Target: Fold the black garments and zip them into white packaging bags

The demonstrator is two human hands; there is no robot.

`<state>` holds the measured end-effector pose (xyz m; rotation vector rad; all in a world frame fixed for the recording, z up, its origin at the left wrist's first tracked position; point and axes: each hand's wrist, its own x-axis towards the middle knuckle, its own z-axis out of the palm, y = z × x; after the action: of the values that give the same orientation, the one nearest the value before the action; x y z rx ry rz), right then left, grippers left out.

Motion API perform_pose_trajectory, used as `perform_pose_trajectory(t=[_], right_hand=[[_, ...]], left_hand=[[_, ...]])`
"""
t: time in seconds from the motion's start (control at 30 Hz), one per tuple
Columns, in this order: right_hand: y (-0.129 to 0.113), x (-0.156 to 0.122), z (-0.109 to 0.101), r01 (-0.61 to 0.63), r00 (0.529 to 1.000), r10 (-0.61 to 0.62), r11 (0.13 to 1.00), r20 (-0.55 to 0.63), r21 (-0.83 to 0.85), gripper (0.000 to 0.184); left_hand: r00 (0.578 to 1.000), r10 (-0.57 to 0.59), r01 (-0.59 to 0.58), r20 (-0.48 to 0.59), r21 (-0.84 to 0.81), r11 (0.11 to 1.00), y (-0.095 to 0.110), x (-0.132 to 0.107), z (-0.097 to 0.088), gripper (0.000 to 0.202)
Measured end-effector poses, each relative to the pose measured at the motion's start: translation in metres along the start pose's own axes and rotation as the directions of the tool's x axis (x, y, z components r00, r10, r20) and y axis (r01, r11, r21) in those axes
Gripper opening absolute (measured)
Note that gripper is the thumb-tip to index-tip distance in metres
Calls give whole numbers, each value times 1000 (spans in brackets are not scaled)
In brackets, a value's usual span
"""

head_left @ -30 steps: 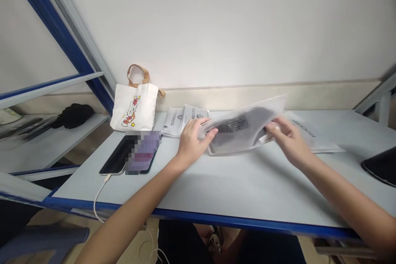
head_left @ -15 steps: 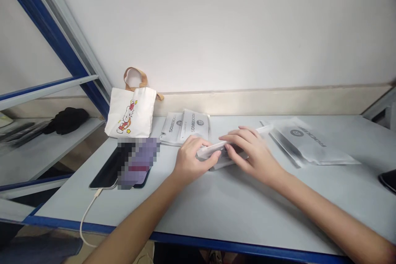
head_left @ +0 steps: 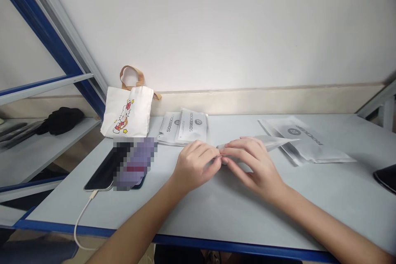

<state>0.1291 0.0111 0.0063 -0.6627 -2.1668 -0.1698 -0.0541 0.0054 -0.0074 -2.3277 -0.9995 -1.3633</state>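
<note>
At the middle of the table, my left hand (head_left: pixel 195 167) is closed, thumb and fingertips pinching the near edge of a frosted plastic bag (head_left: pixel 276 142). My right hand (head_left: pixel 255 161) grips the same edge right beside it, fingertips nearly touching the left ones. The bag slants away to the right behind my right hand, which covers most of it; its contents cannot be made out. Behind my left hand lie several filled frosted bags (head_left: pixel 192 126) with ROCKBROS print. To the right rests a flat stack of similar printed bags (head_left: pixel 305 142).
A white tote bag (head_left: pixel 126 111) with a cartoon cat leans against the wall. Nearer on the left are a phone (head_left: pixel 103 173) on a white charging cable (head_left: pixel 77 225) and a blurred purple item (head_left: pixel 136 169). A dark object (head_left: pixel 386 179) sits at the right edge.
My hands have come closer together along the bag's edge, and the left fingers have closed into a pinch. The bag now extends further right. The view has shifted slightly.
</note>
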Motion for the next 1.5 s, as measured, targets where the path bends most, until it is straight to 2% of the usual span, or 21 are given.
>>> perform_pose_trajectory(t=[0.2,0.27,0.33,0.47,0.57,0.7,0.8,0.87,0.97,1.03,1.1,1.17,1.23,1.27,1.33,1.47,1.5], right_hand=[[0,5,-3,30,998,-27,998,55,-60,12],[6,7,-6,71,996,-64,991,68,-113,12],[19,8,-11,62,997,-52,979,56,-192,11],[53,5,-26,-111,989,135,938,53,-327,11],[73,1,-36,-219,962,260,915,83,-339,17],[79,-2,-41,-376,911,403,900,86,-222,23],[77,-2,-40,-507,857,505,862,105,-15,25],[74,-1,-38,-564,826,548,801,134,202,27],[67,3,-36,-582,791,590,645,162,495,29],[62,6,-36,-582,771,614,568,172,581,30],[57,8,-36,-581,757,630,531,170,616,28],[54,8,-37,-577,755,633,517,171,632,27],[53,7,-38,-579,762,617,514,197,633,27],[53,7,-39,-584,769,600,516,223,626,26],[51,6,-41,-586,788,548,531,280,611,25],[42,7,-50,-563,821,447,528,356,635,21],[38,7,-53,-558,825,426,516,371,649,20]], left_hand=[[997,57,-61,53,76,995,-2,-1,0,11],[997,72,-76,39,115,990,-7,1,-4,10],[998,60,-58,-7,157,986,-16,3,-10,10],[991,-25,58,-129,261,963,-34,6,-24,10],[981,-64,119,-184,304,945,-42,6,-29,10],[973,-120,177,-196,305,936,-42,6,-28,10],[966,-195,233,-169,243,942,-38,5,-27,12],[957,-249,273,-151,167,947,-34,4,-24,13],[948,-295,304,-117,69,950,-29,2,-18,13],[949,-303,307,-89,39,951,-26,1,-15,14],[956,-276,280,-98,33,959,-23,0,-14,16],[967,-177,189,-180,49,981,-19,1,-15,20],[958,-56,78,-281,69,995,-13,2,-17,24],[956,-10,33,-293,72,997,-9,3,-18,25],[972,28,-12,-235,68,998,-1,5,-19,24],[1000,5,-4,-10,108,994,11,8,-21,12],[999,-12,6,44,128,992,14,9,-22,19]])
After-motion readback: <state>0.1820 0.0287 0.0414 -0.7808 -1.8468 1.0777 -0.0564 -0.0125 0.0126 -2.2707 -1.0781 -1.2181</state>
